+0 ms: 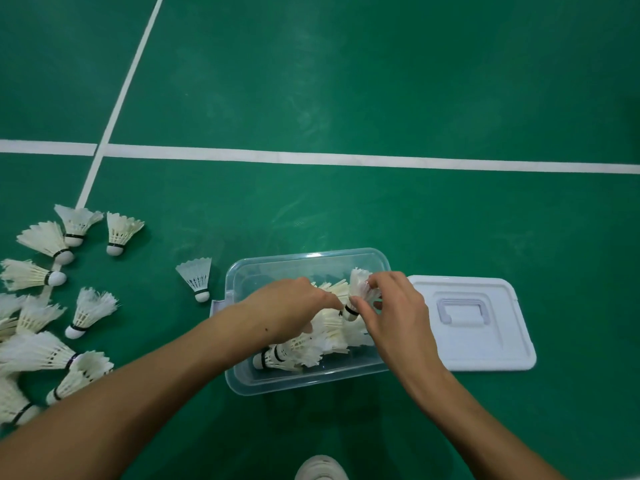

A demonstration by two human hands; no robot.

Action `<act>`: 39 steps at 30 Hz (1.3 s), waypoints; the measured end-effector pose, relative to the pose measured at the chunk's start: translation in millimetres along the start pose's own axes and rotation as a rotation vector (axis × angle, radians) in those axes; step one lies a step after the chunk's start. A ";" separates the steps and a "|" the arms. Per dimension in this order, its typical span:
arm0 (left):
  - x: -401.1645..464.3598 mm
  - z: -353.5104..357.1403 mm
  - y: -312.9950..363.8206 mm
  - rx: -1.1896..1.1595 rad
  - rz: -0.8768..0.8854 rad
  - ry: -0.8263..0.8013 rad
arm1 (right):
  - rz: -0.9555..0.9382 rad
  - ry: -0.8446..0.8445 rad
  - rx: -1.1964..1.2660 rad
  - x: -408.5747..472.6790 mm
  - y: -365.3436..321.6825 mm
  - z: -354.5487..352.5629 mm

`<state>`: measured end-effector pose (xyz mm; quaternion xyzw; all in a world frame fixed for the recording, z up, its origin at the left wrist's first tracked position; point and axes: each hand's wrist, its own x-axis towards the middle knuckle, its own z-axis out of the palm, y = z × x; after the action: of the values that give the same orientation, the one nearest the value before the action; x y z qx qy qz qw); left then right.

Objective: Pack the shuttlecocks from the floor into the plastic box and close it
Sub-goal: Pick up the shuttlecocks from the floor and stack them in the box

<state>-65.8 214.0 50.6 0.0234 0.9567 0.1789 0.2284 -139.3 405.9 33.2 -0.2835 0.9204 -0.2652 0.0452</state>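
While over the plastic box [242, 271], right hand [394, 313] fingers pinch a shuttlecock [356, 292] (upright), left hand [287, 306] curled beside it

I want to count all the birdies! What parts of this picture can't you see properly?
- Head view: shuttlecocks in the plastic box lie heaped and partly under the left hand and right hand, so no count is possible.
- Floor pile: cut off by the left edge.
- Left hand's fingertips: hidden among the feathers.
- White shoe: cut off by the bottom edge.
- Lid: its underside is unseen.
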 end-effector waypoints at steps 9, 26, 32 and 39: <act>-5.7 -1.8 -2.4 0.010 -0.030 0.081 | 0.142 -0.057 -0.060 -3.4 -11.0 14.3; -19.7 -21.8 -16.9 -0.304 -0.157 0.205 | 0.263 -0.384 0.155 6.1 -15.0 -19.1; -10.9 -40.1 -13.8 -0.395 -0.211 0.375 | -0.077 -0.236 0.285 -15.8 -37.2 -47.6; 7.0 -45.3 5.6 -0.540 -0.212 0.422 | -0.334 -0.100 0.045 -15.1 -35.2 -31.5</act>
<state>-92.4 205.1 87.3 -0.1747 0.8982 0.4013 0.0411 -116.5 404.1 77.2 -0.4441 0.8510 -0.2754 0.0527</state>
